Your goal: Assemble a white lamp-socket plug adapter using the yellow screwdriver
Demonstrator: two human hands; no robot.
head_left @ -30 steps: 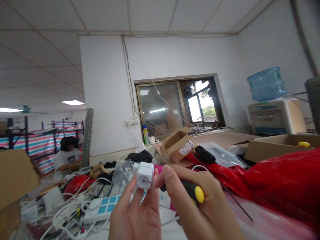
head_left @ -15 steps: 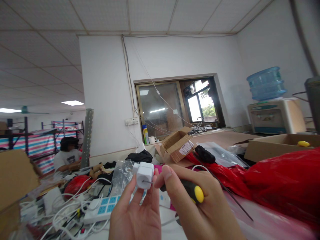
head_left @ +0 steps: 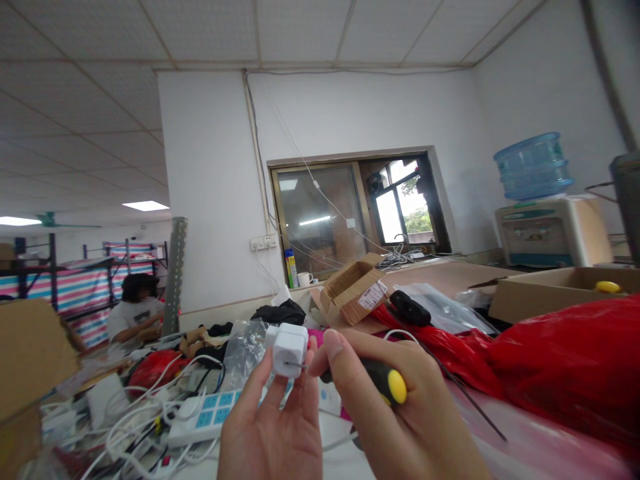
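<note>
Head | left hand (head_left: 277, 427): holds white block (head_left: 290, 350) | right hand (head_left: 425, 400): holds screwdriver (head_left: 379, 376) | labelled carton (head_left: 359, 305): open, tilted

- Open air lies above the left hand (head_left: 273, 433) and right hand (head_left: 410, 427).
- A power strip (head_left: 195, 437) and cables (head_left: 116, 437) crowd the left.
- A red bag (head_left: 575, 353) bulges at right.
- A cardboard box (head_left: 347, 301) blocks low reach ahead.
- Room below seems tight, partly hidden.

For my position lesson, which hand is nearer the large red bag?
Right. The right hand is left of the large red bag; the left hand, holding a white block, is farther left.
</note>
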